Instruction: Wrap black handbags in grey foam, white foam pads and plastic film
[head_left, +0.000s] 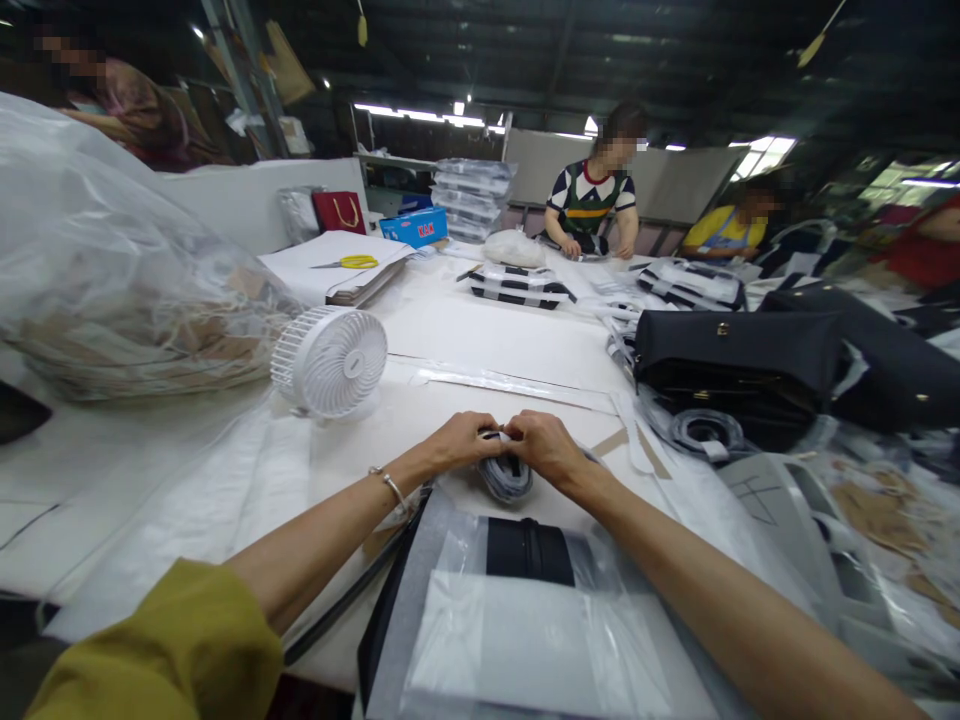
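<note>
Two hands, one coil: my left hand (474,440) and right hand (543,445) meet at the top of a wrapped coil (507,483), both pinching it with bent fingers. Can't tell exactly which bit each fingertip has, since knuckles cover it. The coil is right in front of me over the white table (465,335); whether it's touching down, I can't say.

There's a bangle (388,490) on my left wrist. Just my side of the coil lies a clear packet (540,640) with a black piece (529,552) showing through. Ahead and left is a white fan (330,362), with a huge plastic bag (127,240) past it. Off right, another coil (706,432) sits by a black handbag (739,345).

Further out: yellow scissors (356,262) on a paper stack (300,268), a blue box (412,228), and a co-worker (592,195) in a patterned top, hands down at the table.
</note>
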